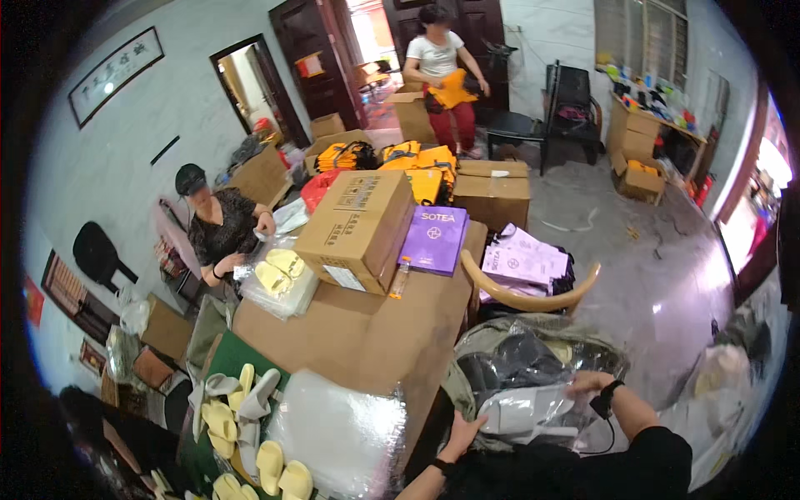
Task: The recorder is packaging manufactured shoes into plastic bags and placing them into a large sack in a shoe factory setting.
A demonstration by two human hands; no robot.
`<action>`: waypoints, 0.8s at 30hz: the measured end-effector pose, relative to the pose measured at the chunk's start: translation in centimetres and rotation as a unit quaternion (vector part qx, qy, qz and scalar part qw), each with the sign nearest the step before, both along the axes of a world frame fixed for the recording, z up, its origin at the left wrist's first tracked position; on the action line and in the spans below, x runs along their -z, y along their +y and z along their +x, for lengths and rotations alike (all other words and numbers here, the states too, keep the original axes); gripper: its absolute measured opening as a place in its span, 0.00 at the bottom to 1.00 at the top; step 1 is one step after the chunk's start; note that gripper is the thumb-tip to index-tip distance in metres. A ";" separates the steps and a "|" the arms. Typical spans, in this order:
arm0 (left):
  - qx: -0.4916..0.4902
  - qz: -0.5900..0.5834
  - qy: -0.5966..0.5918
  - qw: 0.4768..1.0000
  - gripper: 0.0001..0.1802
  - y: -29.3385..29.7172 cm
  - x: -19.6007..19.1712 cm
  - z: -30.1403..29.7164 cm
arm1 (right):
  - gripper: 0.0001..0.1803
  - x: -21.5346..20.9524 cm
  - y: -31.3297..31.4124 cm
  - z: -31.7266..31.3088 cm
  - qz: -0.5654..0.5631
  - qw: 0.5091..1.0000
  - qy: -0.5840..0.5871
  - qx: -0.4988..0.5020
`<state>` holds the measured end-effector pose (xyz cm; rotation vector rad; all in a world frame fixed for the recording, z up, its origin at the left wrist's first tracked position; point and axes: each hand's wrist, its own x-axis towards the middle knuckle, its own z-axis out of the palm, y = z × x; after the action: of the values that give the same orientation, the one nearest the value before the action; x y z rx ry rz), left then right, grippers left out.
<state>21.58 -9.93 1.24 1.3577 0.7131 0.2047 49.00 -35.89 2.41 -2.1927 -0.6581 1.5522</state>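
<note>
At the lower right, a clear plastic bag (pixel 533 411) with pale, whitish slippers in it lies in the mouth of a large grey-green sack (pixel 457 385). My right hand (pixel 590 383) has its fingers curled on the bag's far right edge. My left hand (pixel 462 433) is at the bag's left end, thumb and fingers apart, beside the sack's rim. Dark slippers (pixel 517 358) in clear wrapping fill the sack beyond. Left of my left hand, a stack of clear plastic bags (pixel 337 429) lies on the brown table (pixel 367 333).
Yellow and grey slippers (pixel 221 429) lie on a green surface at left. A large carton (pixel 358 221) and purple packaging (pixel 433 240) stand on the table. A curved wooden chair back (pixel 533 298) rises beyond the sack. One person (pixel 221 221) handles bags; another (pixel 437 62) holds orange material.
</note>
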 end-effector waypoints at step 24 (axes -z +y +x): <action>-0.142 -0.058 0.019 0.988 0.27 -10.1 -1.4 -3.4 | 0.33 1.5 1.5 -1.7 0.164 0.970 -0.174 0.032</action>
<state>18.18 -20.04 2.63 1.1486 0.9368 0.3592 47.32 -34.39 0.88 -2.2153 -0.8685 0.9496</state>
